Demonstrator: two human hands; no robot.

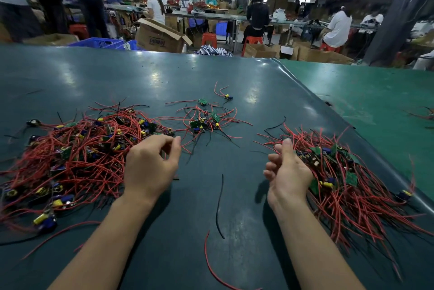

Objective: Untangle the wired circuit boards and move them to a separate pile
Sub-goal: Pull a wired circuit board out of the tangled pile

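Observation:
A large tangled pile of wired circuit boards point(70, 156), with red and black leads and yellow and blue parts, covers the left of the dark green table point(145, 73). My left hand point(150, 165) hovers at that pile's right edge, fingers loosely curled, with nothing visibly in them. A second pile of boards point(352, 186) lies at the right. My right hand point(287, 172) stands on edge against its left side, palm facing left, fingers relaxed and empty. A small cluster of boards point(204, 122) sits farther back between the piles.
Two single boards point(203, 102) point(227, 96) lie behind the cluster. A loose black wire point(219, 207) and a loose red wire point(210, 264) lie between my forearms. A lighter green table point(366, 95) adjoins on the right. People work at benches beyond.

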